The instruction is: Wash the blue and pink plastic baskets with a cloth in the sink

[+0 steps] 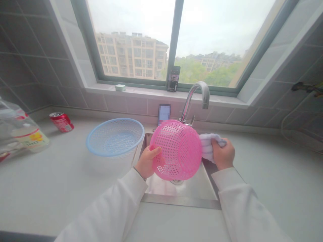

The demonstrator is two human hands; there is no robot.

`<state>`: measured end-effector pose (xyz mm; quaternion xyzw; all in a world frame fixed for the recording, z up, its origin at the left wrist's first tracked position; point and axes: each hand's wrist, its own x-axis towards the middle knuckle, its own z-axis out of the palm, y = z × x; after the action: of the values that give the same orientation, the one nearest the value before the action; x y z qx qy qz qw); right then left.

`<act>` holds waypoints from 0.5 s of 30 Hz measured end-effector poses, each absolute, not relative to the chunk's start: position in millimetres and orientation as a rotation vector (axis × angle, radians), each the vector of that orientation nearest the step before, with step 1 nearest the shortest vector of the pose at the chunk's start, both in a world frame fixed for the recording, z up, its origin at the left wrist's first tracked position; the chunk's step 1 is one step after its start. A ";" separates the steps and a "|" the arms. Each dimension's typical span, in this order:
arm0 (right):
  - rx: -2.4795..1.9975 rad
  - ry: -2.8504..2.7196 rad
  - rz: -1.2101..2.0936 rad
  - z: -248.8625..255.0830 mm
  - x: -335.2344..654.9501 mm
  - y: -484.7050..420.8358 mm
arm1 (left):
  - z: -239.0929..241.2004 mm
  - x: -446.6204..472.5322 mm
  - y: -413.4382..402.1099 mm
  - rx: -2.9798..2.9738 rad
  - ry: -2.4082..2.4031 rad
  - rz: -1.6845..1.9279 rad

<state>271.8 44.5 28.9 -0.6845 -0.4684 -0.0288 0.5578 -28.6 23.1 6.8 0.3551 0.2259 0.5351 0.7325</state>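
Note:
A pink plastic colander (176,151) is held up over the steel sink (199,188), tipped on its side with its base turned to the right. My left hand (147,162) grips its left rim, thumb on the outer wall and the other fingers partly hidden behind it. In my right hand (224,154) is a bunched white cloth (208,144), closed in the fingers and pressed near the colander's base on the right. Whether the cloth touches the base is hard to tell.
A blue colander (114,137) stands left of the sink. Farther left are a red can (62,121) and a clear bottle (30,134). The tap (194,97) arches behind the sink. One phone (173,79) leans on the window, another (164,114) below the sill.

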 end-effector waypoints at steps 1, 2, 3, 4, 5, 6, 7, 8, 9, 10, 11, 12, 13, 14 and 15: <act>-1.598 -1.122 -0.071 30.3 267.5 42.2 | 6.6 -27.2 22.3 0.778 0.502 1.182; -1.578 -1.155 -0.066 31.7 261.6 39.2 | 6.5 -25.5 21.6 0.768 0.506 1.190; -1.551 -1.198 -0.057 33.0 254.3 35.4 | 6.3 -23.7 21.2 0.751 0.507 1.201; -1.515 -1.254 -0.042 34.3 245.7 31.0 | 6.1 -21.9 21.2 0.733 0.508 1.215; -1.469 -1.322 -0.020 35.4 236.1 26.1 | 5.7 -20.5 21.6 0.714 0.510 1.232; -1.411 -1.397 0.008 36.3 226.1 20.9 | 5.2 -19.7 22.5 0.701 0.515 1.254; -1.345 -1.472 0.041 36.9 216.3 15.7 | 4.5 -19.5 23.7 0.697 0.522 1.276; -1.273 -1.542 0.077 37.3 207.2 10.8 | 3.5 -19.9 25.2 0.700 0.528 1.295; -1.204 -1.598 0.114 37.5 199.5 6.5 | 2.3 -20.8 26.7 0.704 0.534 1.311; -1.146 -1.642 0.156 37.4 193.7 3.0 | 1.0 -21.9 28.2 0.709 0.537 1.323; -1.098 -1.667 0.195 37.1 189.8 0.3 | -0.2 -23.0 29.2 0.712 0.537 1.330; -1.063 -1.682 0.236 36.7 187.9 -1.5 | -1.2 -23.8 29.9 0.714 0.536 1.330; -1.035 -1.691 0.279 36.0 187.7 -2.4 | -2.0 -24.2 30.0 0.714 0.535 1.328; -1.010 -1.694 0.317 35.3 188.8 -2.8 | -2.4 -24.1 29.8 0.716 0.535 1.324; -0.988 -1.694 0.353 34.5 190.6 -2.7 | -2.6 -23.6 29.3 0.722 0.535 1.317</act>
<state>190.6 -2.7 34.5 -0.4162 -0.7137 0.1488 0.5434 -23.6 29.3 -2.6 0.3239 0.2401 0.5910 0.6987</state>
